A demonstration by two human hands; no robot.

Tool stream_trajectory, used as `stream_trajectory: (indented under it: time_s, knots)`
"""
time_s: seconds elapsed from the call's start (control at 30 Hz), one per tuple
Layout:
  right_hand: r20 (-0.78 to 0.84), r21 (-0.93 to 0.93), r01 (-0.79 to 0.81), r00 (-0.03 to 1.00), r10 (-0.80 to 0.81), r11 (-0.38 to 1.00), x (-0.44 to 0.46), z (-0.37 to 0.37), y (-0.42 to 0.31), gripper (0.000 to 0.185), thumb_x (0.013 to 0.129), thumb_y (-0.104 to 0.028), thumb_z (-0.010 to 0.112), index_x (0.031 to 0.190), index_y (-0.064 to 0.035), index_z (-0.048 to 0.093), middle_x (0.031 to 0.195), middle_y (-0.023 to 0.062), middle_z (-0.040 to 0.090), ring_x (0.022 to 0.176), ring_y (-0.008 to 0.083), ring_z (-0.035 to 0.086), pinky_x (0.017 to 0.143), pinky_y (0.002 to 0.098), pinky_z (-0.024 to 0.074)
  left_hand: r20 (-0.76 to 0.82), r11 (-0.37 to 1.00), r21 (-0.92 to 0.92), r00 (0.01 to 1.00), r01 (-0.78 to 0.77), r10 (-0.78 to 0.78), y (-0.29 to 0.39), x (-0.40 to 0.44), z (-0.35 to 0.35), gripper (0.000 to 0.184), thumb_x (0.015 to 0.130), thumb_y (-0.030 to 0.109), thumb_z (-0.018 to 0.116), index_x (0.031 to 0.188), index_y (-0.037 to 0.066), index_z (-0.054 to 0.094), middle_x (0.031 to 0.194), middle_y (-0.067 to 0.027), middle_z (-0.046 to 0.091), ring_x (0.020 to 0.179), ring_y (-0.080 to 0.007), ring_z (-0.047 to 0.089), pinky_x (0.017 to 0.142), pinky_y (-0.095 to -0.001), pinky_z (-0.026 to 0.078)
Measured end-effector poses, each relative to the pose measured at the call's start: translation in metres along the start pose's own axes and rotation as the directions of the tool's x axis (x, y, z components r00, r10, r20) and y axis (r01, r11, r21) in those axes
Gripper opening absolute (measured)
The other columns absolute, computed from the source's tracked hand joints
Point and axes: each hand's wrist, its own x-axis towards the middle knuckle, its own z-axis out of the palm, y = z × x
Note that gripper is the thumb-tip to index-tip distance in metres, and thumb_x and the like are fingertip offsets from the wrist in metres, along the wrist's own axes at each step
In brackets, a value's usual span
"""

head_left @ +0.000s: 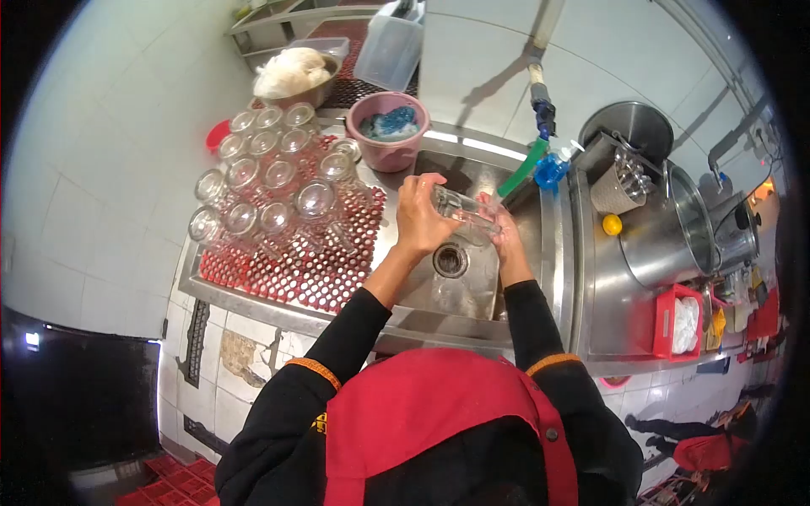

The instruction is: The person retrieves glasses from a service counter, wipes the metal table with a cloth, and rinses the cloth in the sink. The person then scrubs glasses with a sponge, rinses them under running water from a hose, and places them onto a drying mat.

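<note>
My left hand [422, 218] is wrapped round one end of a clear drinking glass [462, 209], which lies tilted on its side above the sink [519, 266]. At the glass's other end is my right hand [504, 234], its fingers closed about it and partly hidden. Just over the right hand hangs the end of a green hose [521, 170]. Below the glass, the round drain [450, 261] shows in the sink floor. Several clear glasses [279, 175] stand upside down on a red perforated mat [287, 282] to the left.
A pink bucket [388, 153] with blue and white scrubbing material stands behind the sink. Nearby are a bowl with a white bundle [293, 72] and a blue pump bottle [553, 169]. The right counter holds a cutlery holder [620, 187], a yellow ball-shaped item [612, 224] and large metal pots [671, 240].
</note>
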Motion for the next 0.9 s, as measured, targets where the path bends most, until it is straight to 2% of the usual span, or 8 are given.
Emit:
stream_trajectory:
  time_s: [0.17,0.23,0.37,0.43,0.53,0.6,0.7,0.9]
  knots:
    - [0.041,-0.238,-0.022,0.999,0.033,0.971,0.002,-0.006,-0.013,0.022,0.072,-0.002,0.053,0.094,0.0003,0.055,0.085,0.0096,0.059,0.068,0.0148,0.056,0.055,0.0273,0.0467,0.069,0.99,0.042,0.988,-0.138,0.135,0.013,-0.003,-0.059,0.053,0.045,0.015,0.074,0.094,0.013,0.053,0.092,-0.0108,0.047,0.088,-0.0293,0.046,0.077,-0.0373,0.04]
    - [-0.158,-0.765,-0.121,0.987,-0.003,0.633,0.019,-0.016,-0.026,0.016,0.073,-0.005,0.054,0.088,-0.0031,0.057,0.074,0.0064,0.058,0.059,0.0134,0.053,0.046,0.0282,0.0424,0.136,0.965,0.076,0.962,-0.25,0.238,0.011,-0.012,-0.083,0.053,0.045,0.02,0.077,0.093,0.013,0.054,0.09,-0.0116,0.048,0.087,-0.0293,0.047,0.073,-0.0375,0.041]
    - [-0.207,-0.673,0.18,0.886,-0.416,0.717,-0.011,0.019,-0.077,0.006,0.08,-0.017,0.054,0.081,-0.0108,0.056,0.066,0.0009,0.052,0.055,0.0097,0.047,0.042,0.0224,0.035,0.293,0.957,0.204,0.945,-0.207,0.141,0.0,-0.032,-0.128,0.054,0.043,0.022,0.078,0.091,0.016,0.056,0.093,-0.0107,0.048,0.087,-0.0292,0.047,0.074,-0.0375,0.041]
    - [-0.055,-0.492,0.593,0.709,-0.703,0.637,-0.019,0.044,-0.104,0.011,0.082,-0.024,0.054,0.083,-0.0131,0.056,0.07,0.0006,0.053,0.059,0.0082,0.047,0.046,0.0209,0.0359,0.298,0.947,0.234,0.944,-0.219,0.144,-0.007,-0.039,-0.147,0.054,0.043,0.022,0.078,0.091,0.016,0.056,0.095,-0.0101,0.048,0.087,-0.0285,0.047,0.074,-0.0376,0.042]
    - [-0.095,-0.547,0.663,0.557,-0.825,0.511,-0.073,0.128,-0.137,0.017,0.082,-0.026,0.055,0.089,-0.0106,0.057,0.077,0.0004,0.055,0.065,0.0101,0.05,0.053,0.0212,0.0405,0.332,0.906,0.385,0.942,-0.178,0.044,-0.017,-0.047,-0.173,0.054,0.043,0.021,0.078,0.092,0.015,0.056,0.094,-0.0101,0.049,0.087,-0.0281,0.047,0.073,-0.0372,0.042]
    - [0.275,-0.747,0.665,0.287,-0.918,-0.016,-0.092,0.155,-0.145,0.017,0.08,-0.021,0.058,0.091,-0.0071,0.058,0.083,0.0015,0.057,0.072,0.012,0.054,0.057,0.0228,0.0448,0.332,0.891,0.418,0.943,-0.178,0.032,-0.028,-0.051,-0.186,0.054,0.042,0.02,0.078,0.091,0.014,0.056,0.094,-0.0103,0.049,0.087,-0.0282,0.047,0.073,-0.0372,0.043]
    - [0.603,-0.761,0.482,0.278,-0.748,-0.434,-0.092,0.16,-0.151,0.017,0.076,-0.016,0.062,0.089,-0.0051,0.06,0.086,0.0029,0.057,0.079,0.0127,0.055,0.059,0.0243,0.0468,0.297,0.86,0.475,0.954,-0.188,0.044,-0.045,-0.056,-0.198,0.055,0.041,0.019,0.078,0.091,0.014,0.056,0.095,-0.0107,0.049,0.087,-0.0282,0.047,0.071,-0.037,0.043]
    - [0.597,-0.77,0.563,0.469,-0.65,-0.3,-0.103,0.161,-0.169,0.016,0.073,-0.011,0.064,0.088,-0.0056,0.062,0.087,0.0025,0.058,0.081,0.0106,0.054,0.065,0.0249,0.0469,0.264,0.774,0.599,0.963,-0.205,0.051,-0.066,-0.058,-0.208,0.046,0.048,0.016,0.073,0.091,0.014,0.056,0.101,-0.0119,0.048,0.09,-0.0291,0.046,0.072,-0.0379,0.04]
